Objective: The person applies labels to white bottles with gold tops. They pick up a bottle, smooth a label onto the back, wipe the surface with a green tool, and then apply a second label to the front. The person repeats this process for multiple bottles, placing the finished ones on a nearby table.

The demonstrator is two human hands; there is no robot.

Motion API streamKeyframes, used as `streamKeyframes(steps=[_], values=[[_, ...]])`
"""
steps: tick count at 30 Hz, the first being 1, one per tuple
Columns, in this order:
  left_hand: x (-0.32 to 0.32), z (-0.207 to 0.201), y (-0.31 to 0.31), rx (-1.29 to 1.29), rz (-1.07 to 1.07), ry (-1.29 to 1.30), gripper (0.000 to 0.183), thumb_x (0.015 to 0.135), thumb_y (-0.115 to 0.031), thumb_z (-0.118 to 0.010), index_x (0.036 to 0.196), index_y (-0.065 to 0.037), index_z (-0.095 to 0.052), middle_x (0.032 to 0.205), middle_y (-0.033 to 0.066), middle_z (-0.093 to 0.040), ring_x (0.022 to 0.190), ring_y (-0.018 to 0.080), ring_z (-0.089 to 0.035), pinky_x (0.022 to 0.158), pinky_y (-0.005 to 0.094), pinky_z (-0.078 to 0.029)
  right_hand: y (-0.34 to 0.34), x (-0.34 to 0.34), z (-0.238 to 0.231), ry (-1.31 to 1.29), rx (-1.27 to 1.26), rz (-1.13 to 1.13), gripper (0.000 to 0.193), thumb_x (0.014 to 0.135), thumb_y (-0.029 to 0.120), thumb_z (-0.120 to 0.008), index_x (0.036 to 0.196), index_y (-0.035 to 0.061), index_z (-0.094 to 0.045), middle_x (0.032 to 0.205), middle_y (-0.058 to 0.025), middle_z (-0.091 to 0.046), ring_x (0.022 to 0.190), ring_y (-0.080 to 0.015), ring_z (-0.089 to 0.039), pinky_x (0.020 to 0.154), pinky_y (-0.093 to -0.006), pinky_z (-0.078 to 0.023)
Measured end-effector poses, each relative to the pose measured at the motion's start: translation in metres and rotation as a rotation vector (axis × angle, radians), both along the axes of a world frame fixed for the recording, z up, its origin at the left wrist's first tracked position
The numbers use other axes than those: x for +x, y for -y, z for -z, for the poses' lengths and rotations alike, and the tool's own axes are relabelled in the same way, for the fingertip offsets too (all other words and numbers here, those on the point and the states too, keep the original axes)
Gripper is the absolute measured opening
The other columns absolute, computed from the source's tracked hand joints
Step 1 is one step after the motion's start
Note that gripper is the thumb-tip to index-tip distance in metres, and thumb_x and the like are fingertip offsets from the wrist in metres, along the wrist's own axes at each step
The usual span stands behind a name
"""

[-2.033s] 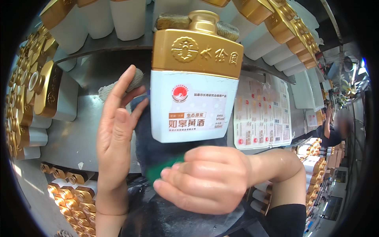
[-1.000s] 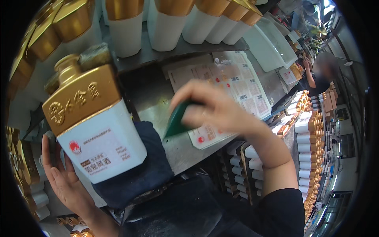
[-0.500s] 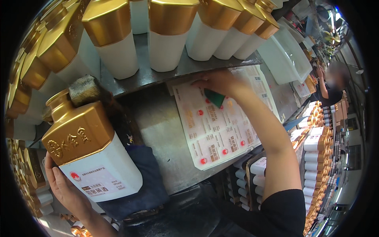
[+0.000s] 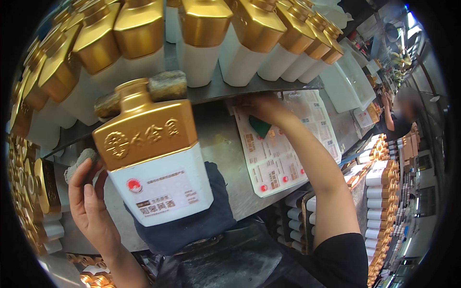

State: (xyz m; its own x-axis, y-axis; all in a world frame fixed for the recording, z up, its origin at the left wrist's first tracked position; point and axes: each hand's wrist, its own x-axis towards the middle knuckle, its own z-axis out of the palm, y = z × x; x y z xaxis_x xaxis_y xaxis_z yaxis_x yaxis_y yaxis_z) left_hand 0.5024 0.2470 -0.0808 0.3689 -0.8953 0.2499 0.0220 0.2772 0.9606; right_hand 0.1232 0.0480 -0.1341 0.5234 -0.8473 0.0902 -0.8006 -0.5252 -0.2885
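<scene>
A white bottle (image 4: 168, 192) with an embossed gold shoulder and neck leans back on a dark folded cloth (image 4: 216, 197). Its neck rests by a worn, wrapped block (image 4: 168, 86). A clear label with a red round mark sits on its white front. Beside the bottle's left side, my left hand (image 4: 96, 211) has its fingers curled around a rough grey wad (image 4: 81, 164). My right hand (image 4: 264, 106), blurred, reaches over a sheet of printed labels (image 4: 269, 165), fingertips at its far left corner. A green, flat scraper-like piece (image 4: 260, 126) sticks out from under that palm.
Rows of gold-and-white bottles (image 4: 201, 57) stand on a raised metal shelf (image 4: 230, 90) ahead, with more at the left. A white plastic tub (image 4: 345, 79) sits at the far right. Stacked bottles (image 4: 379, 206) line the right side, where another person (image 4: 401, 110) works.
The view has shifted, so the bottle now appears farther right and more upright. My left hand has come out from behind its edge. My right hand has moved toward the sheet's far left corner.
</scene>
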Motion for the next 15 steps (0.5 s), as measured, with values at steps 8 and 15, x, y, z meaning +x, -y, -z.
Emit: streamKeyframes(steps=[8, 15], values=[[0.017, 0.000, -0.002, 0.015, 0.132, 0.087, 0.033, 0.098, -0.007, -0.046, 0.128, 0.004, -0.053, 0.129, 0.0127, -0.055, 0.120, 0.0207, -0.053, 0.104, 0.0377, -0.043, -0.020, 0.014, -0.002, -0.113, -0.345, 0.079, 0.018, 0.083, 0.022, -0.072, 0.091, 0.0067, -0.069, 0.086, -0.0128, -0.069, 0.080, -0.0272, -0.067, 0.071, -0.0362, -0.052], [-0.001, -0.066, 0.020, -0.099, 0.276, 0.507, 0.035, 0.099, -0.022, -0.049, 0.123, 0.001, -0.062, 0.117, 0.0124, -0.063, 0.113, 0.0226, -0.054, 0.102, 0.0324, -0.036, -0.143, 0.107, -0.164, 0.666, 0.415, 0.185, 0.015, 0.087, 0.013, -0.069, 0.094, 0.0004, -0.072, 0.082, -0.0031, -0.070, 0.069, -0.0066, -0.058, 0.062, -0.0222, -0.047]])
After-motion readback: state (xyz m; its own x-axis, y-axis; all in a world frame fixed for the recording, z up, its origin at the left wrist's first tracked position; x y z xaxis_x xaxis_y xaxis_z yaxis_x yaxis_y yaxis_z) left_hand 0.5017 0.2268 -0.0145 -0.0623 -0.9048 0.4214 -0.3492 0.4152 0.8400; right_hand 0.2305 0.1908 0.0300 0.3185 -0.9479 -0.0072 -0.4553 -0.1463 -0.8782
